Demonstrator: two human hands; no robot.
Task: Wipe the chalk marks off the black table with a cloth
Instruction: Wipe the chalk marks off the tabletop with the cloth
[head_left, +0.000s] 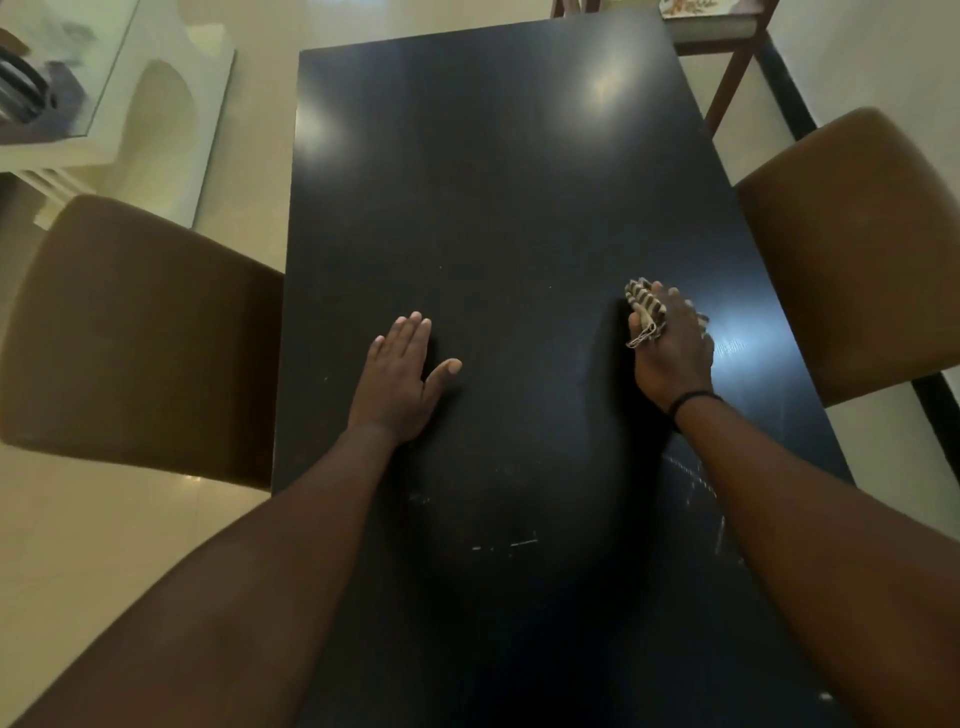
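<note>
The black table (493, 197) runs away from me down the middle of the view. My right hand (675, 353) presses a striped brown-and-cream cloth (644, 306) onto the table near its right edge, fingers curled over it. My left hand (402, 379) lies flat on the table left of centre, fingers straight, thumb spread. Faint white chalk marks (522, 543) show on the near part of the table, and more chalk streaks (691, 478) lie beside my right forearm. A pale smear (730, 345) sits just right of the cloth.
A brown padded chair (135, 338) stands against the table's left side and another brown chair (852, 249) against its right. A wooden chair (727, 47) is at the far right corner. A white glass-topped stand (130, 104) is at the far left on the cream floor.
</note>
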